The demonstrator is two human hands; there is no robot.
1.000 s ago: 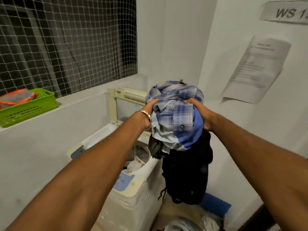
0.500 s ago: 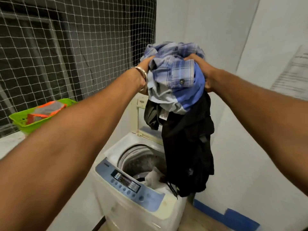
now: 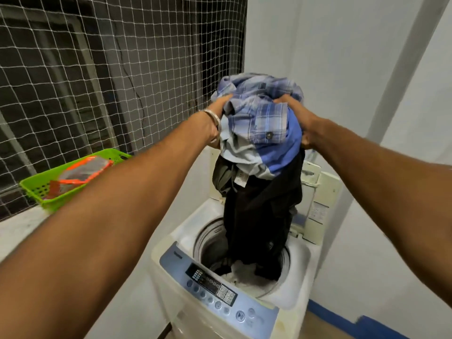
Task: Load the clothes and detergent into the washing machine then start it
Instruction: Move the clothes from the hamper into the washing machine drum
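A bundle of clothes (image 3: 261, 123), blue plaid on top with black garments hanging below, is held between both hands above the washing machine (image 3: 220, 311). My left hand (image 3: 216, 118) grips its left side and my right hand (image 3: 297, 118) grips its right side. The black cloth's lower end dips into the open drum (image 3: 212, 243), where some white laundry lies. The raised lid (image 3: 320, 199) stands behind the bundle. A blue control panel (image 3: 215, 289) with buttons runs along the machine's front.
A green basket (image 3: 49, 192) holding an orange packet sits on the white ledge at left, below a netted window (image 3: 97, 69). White walls close in behind and to the right. A blue strip (image 3: 342, 321) lies on the floor at the wall's foot.
The view has tilted down over the machine. The bundle now hangs directly above the drum, and its black lower end has gone from the rim into the opening.
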